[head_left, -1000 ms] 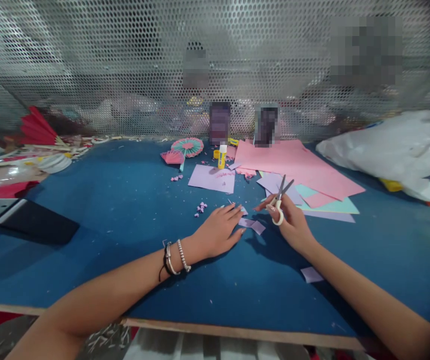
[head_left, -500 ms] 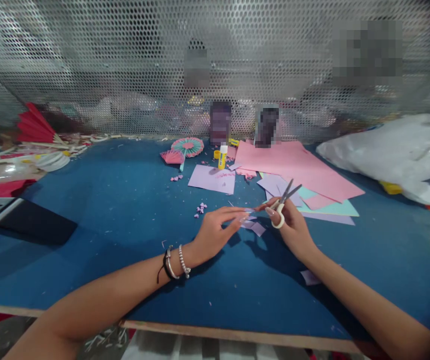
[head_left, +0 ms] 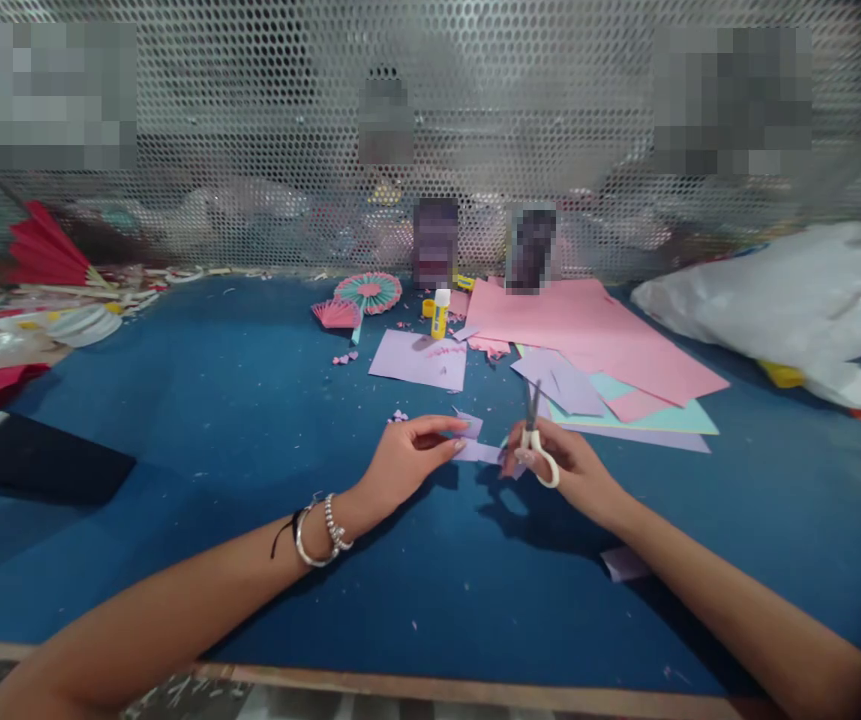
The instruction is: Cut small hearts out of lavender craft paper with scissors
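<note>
My left hand (head_left: 407, 458) has its thumb and index finger closing on a small lilac paper piece (head_left: 470, 426) just above the blue tabletop. A second lilac strip (head_left: 479, 453) lies by the thumb tip, reaching toward the other hand. In my right hand (head_left: 569, 465) is a pair of scissors (head_left: 539, 445) with cream handles, blades pointing away from me and together. The fingertips of that hand are bent down close to the end of the strip; whether they touch it I cannot tell. Small lilac hearts (head_left: 398, 416) sit behind my left hand, partly hidden.
A lilac sheet (head_left: 419, 360) and an upright glue stick (head_left: 440, 315) stand ahead. Pink paper (head_left: 550, 315) and other sheets spread to the right, near a white plastic bag (head_left: 782, 300). Paper fans (head_left: 368, 292) lie behind; a dark object (head_left: 47, 458) is at left.
My hands have moved apart and lower, the left onto the lilac pieces. The scissors' blades have closed and turned more upright in the view. The camera has shifted slightly.
</note>
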{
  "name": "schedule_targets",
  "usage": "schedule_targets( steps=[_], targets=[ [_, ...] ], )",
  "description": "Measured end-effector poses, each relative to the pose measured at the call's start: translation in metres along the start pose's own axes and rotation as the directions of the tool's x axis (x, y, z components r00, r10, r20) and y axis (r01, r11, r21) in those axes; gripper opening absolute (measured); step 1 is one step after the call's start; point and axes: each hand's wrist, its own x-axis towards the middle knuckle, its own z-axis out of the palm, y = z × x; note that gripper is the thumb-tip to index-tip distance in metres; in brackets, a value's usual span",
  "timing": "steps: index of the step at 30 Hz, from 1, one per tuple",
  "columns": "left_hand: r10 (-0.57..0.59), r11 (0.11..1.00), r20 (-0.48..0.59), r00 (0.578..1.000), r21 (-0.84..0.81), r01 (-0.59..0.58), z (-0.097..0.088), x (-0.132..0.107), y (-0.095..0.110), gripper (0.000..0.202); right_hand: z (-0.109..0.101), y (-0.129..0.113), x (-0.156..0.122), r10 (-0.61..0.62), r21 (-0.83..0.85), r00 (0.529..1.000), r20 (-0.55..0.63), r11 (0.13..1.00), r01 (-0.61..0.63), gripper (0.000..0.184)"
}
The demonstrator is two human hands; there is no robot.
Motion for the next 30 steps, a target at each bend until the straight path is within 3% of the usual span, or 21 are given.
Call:
schedule_targets(
  steps=[2, 4, 9, 16, 30],
  targets=[
    [0.009, 0.999, 0.026, 1.0, 0.035, -0.01, -0.006, -0.004, 0.0, 0.026, -0.007, -0.002, 0.001, 0.045, -0.001, 0.975, 0.217, 0.999, -0.045, 0.021],
    [0.027, 0.999, 0.072, 0.997, 0.042, -0.03, -0.012, -0.008, 0.001, 0.027, -0.014, -0.003, 0.002, 0.111, -0.005, 0.919, 0.379, 0.993, -0.118, 0.021],
    [0.007, 1.0, 0.208, 0.978, 0.007, -0.008, -0.019, -0.014, 0.004, 0.032, -0.023, -0.003, 0.001, 0.206, -0.004, 0.798, 0.566, 0.969, -0.247, 0.012],
    [-0.045, 0.993, 0.354, 0.934, -0.082, 0.079, -0.013, -0.018, 0.012, 0.035, -0.017, -0.01, -0.002, 0.252, -0.069, 0.771, 0.585, 0.963, -0.262, 0.02],
    [-0.09, 0.986, 0.32, 0.943, -0.106, 0.129, -0.012, -0.014, 0.01, 0.038, -0.005, -0.011, 0.004, 0.238, 0.045, 0.773, 0.588, 0.945, -0.325, 0.025]
  ],
)
